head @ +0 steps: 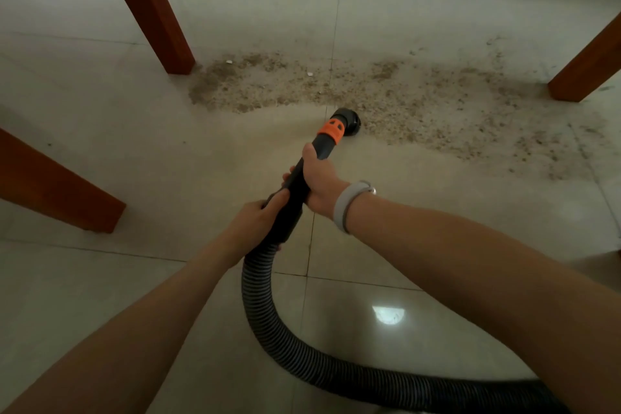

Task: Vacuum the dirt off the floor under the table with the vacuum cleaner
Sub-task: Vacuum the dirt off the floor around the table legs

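Head view: table top out of frame, only 3 red-brown table legs (148,7) show, all cut off by the edges. Vacuum body not visible; ribbed hose (265,319) runs off bottom right. Both hands clenched on the 1 black wand (295,188): right hand (321,181) forward, left hand (255,222) just behind, fingers partly hidden under the tube. Grey wristband (346,205) on right wrist. Ahead of the grip, orange collar (332,129), then nozzle (349,119) touching the floor (100,296) at near edge of the dirt (386,94), 1 wide patch spreading beyond & right.
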The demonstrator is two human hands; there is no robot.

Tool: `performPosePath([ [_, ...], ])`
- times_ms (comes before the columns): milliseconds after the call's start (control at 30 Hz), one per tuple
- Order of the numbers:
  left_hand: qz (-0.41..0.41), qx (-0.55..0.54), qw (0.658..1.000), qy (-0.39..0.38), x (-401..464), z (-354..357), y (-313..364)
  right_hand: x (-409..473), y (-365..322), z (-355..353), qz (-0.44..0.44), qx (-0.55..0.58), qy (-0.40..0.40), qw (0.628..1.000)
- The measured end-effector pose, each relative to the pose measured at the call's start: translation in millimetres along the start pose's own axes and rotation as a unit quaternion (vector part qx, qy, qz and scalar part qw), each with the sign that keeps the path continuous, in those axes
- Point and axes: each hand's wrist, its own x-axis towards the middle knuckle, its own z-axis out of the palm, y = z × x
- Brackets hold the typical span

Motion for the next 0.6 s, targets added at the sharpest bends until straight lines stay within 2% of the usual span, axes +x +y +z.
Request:
performPosePath([
  [200,-0.006,-0.086,0.996,0.012,18.7,9.2,12.7,10.3,-31.7,5.1,0.002,-0.058,-0.027,0.998],
  [333,0.001,-0.071,0.997,-0.001,23.5,12.6,18.6,12.5,-38.7,1.1,0.006,-0.063,-0.025,0.998],
  [600,0.023,-0.007,1.0,-0.011,14.4,26.6,11.5,-1.8,-25.4,-23.7,0.021,-0.002,-0.004,1.0],
])
